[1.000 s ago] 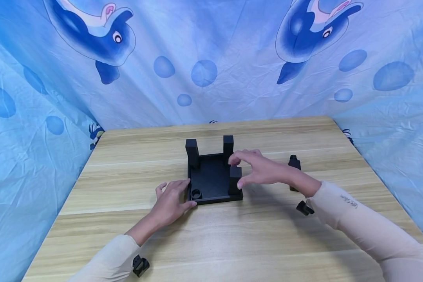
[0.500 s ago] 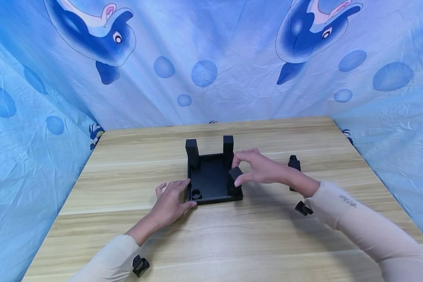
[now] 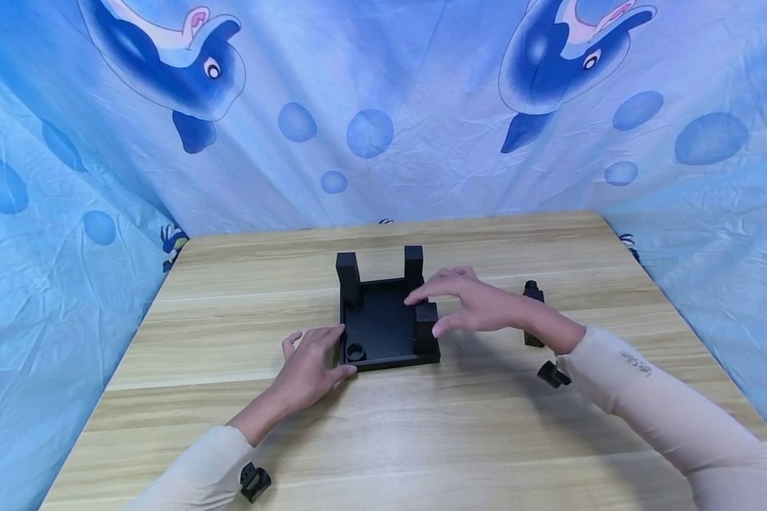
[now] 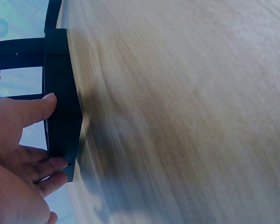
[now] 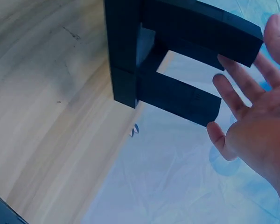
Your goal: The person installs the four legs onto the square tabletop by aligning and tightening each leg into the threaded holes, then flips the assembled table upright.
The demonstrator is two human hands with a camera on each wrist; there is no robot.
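Note:
A small black upside-down table (image 3: pixel 380 323) lies on the wooden surface, with a raised rim and three square legs standing up. Its near left corner shows a bare round socket (image 3: pixel 356 352). There my left hand (image 3: pixel 309 365) holds the corner, thumb on the front edge and fingers along the left side. My right hand (image 3: pixel 476 301) spreads around the top of the near right leg (image 3: pixel 425 330), thumb at its near side and index finger stretched past its far side. In the right wrist view the fingers look loose beside the leg end (image 5: pixel 254 44).
A loose black leg (image 3: pixel 533 316) with a threaded end lies to the right, close to the right forearm. Black wrist devices (image 3: pixel 254 482) show below the sleeves. Blue dolphin-print cloth (image 3: pixel 371 177) walls the wooden table on the back and sides.
Half a second ago the right fingers gripped the near right leg and its top was turned askew. Now the leg sits square and those fingers have straightened off it. The left hand keeps still.

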